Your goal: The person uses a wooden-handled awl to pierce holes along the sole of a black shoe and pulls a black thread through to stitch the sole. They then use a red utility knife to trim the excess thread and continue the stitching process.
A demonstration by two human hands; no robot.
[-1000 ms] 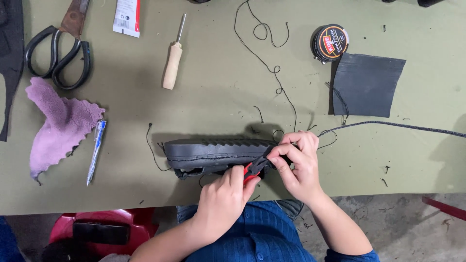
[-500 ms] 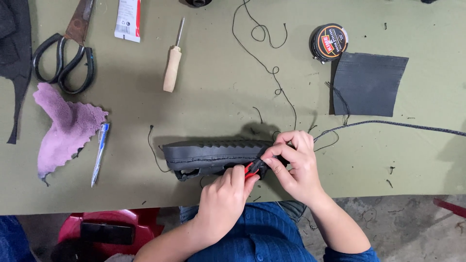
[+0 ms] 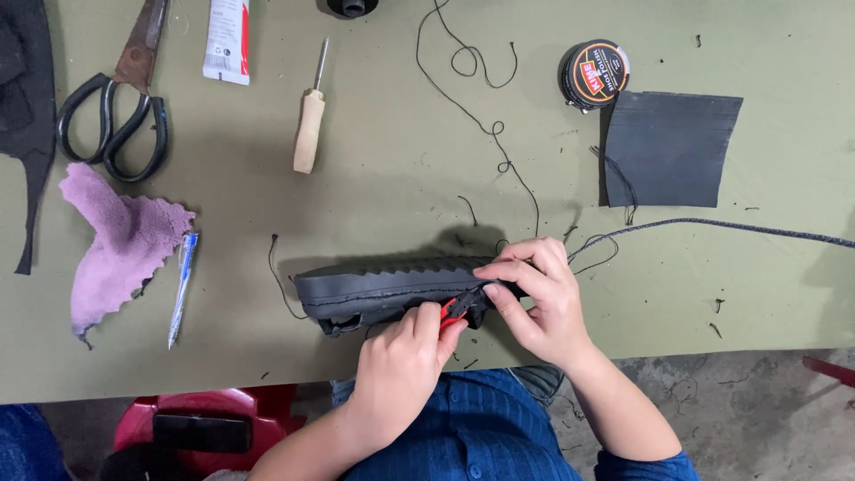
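**A:** Where do you look first on the desk (image 3: 374,187)?

**B:** Start at the left. The big scissors (image 3: 116,116), the purple cloth (image 3: 125,245) and the pen (image 3: 183,285) lie well apart from your work. The awl with the wooden handle (image 3: 310,125) is above the shoe, also apart, so nothing there is in your way.

**A:** And the shoe itself?

**B:** The black shoe (image 3: 383,283) lies on its side near the front edge of the desk, the toothed sole turned away from you. Your left hand (image 3: 401,365) has its fingers closed on a small red-handled tool (image 3: 452,310), and the tool tip meets the shoe at the seam, just below the sole. I cannot tell exactly which tool it is, because it is small and partly covered.

**A:** And the right hand?

**B:** Your right hand (image 3: 539,298) grips the heel end of the shoe, fingers wrapped over it. I think you should keep this grip firm, so the shoe does not roll. Work the tool slowly and keep your right fingertips beside the tip, not in front of it. The black thread (image 3: 485,125) runs from the heel up the desk; keep it loose and free of the grey cord (image 3: 712,224).
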